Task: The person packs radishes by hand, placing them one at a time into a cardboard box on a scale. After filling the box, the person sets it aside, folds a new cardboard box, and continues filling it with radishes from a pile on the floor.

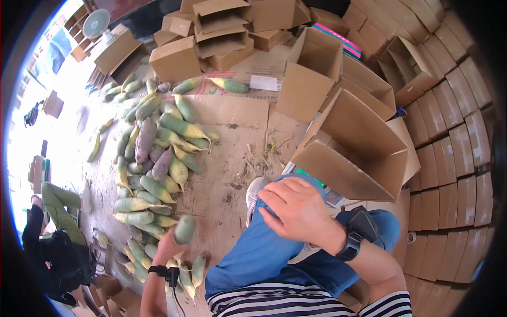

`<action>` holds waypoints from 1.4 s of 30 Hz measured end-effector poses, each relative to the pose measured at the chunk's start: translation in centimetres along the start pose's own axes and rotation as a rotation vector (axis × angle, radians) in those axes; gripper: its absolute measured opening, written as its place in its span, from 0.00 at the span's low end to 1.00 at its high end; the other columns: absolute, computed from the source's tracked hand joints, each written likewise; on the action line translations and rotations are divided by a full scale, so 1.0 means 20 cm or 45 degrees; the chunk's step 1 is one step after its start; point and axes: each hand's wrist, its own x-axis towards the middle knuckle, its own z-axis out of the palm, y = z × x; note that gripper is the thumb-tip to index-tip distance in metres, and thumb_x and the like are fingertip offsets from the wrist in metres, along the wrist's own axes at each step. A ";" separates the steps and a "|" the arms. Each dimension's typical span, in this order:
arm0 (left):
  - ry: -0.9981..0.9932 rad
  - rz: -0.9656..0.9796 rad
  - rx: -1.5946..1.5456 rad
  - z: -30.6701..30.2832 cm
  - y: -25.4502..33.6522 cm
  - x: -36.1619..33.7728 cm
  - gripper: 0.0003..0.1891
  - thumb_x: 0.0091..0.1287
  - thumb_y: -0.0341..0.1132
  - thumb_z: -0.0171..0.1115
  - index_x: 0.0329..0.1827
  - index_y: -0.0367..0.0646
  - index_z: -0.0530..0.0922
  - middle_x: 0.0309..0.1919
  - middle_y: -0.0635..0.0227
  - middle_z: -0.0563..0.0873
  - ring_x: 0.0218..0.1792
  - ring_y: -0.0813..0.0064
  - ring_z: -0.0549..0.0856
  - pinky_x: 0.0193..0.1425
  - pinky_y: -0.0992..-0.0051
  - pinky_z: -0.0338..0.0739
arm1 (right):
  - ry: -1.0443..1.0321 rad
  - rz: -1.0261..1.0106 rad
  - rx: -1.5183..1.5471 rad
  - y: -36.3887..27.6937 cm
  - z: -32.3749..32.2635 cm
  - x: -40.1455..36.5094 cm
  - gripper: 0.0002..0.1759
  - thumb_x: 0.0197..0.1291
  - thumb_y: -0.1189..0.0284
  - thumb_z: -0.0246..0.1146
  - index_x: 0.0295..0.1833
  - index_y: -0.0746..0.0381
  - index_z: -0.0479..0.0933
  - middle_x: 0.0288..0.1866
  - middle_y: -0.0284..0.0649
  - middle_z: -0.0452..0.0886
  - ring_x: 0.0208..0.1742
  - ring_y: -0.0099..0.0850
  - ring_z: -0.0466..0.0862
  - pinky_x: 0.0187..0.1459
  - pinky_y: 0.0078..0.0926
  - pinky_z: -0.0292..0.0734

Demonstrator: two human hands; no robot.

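Observation:
My left hand is closed around a green radish, whose rounded end points up beside the pile. Under and around that hand lie many more green radishes with pale yellow tapering tips. A few purplish radishes are mixed among them. My right hand rests on my bent knee in blue jeans, fingers stretched out and holding nothing. Just beyond that knee stands an open cardboard box on what looks like a scale, mostly hidden by the box and my hand.
Flattened cardboard covers the floor, with dirt and leaf scraps on it. Open cartons stand ahead, and stacked boxes line the right side. At the lower left another person sits or crouches. A fan stands at the upper left.

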 end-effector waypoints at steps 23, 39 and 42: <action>0.108 1.050 -0.632 -0.72 2.06 -0.16 0.43 0.54 0.52 0.76 0.66 0.33 0.70 0.65 0.55 0.75 0.66 0.63 0.73 0.69 0.62 0.68 | 0.639 0.142 -0.365 0.31 -0.51 -0.20 0.34 0.48 0.70 0.69 0.65 0.56 0.73 0.43 0.39 0.78 0.41 0.39 0.81 0.42 0.35 0.77; 0.423 1.185 0.219 -0.50 1.99 0.03 0.26 0.52 0.48 0.74 0.48 0.39 0.80 0.48 0.56 0.83 0.50 0.54 0.82 0.54 0.57 0.76 | -0.597 1.021 -0.778 1.40 -0.28 -0.61 0.11 0.57 0.71 0.65 0.47 0.57 0.80 0.42 0.44 0.85 0.46 0.43 0.86 0.43 0.41 0.82; 0.390 1.160 0.175 -0.51 2.01 0.04 0.26 0.52 0.48 0.73 0.47 0.39 0.80 0.47 0.56 0.83 0.49 0.54 0.82 0.53 0.58 0.77 | -0.895 1.053 -0.732 1.53 -0.15 -0.55 0.18 0.54 0.67 0.68 0.52 0.57 0.81 0.45 0.43 0.88 0.48 0.41 0.88 0.46 0.40 0.83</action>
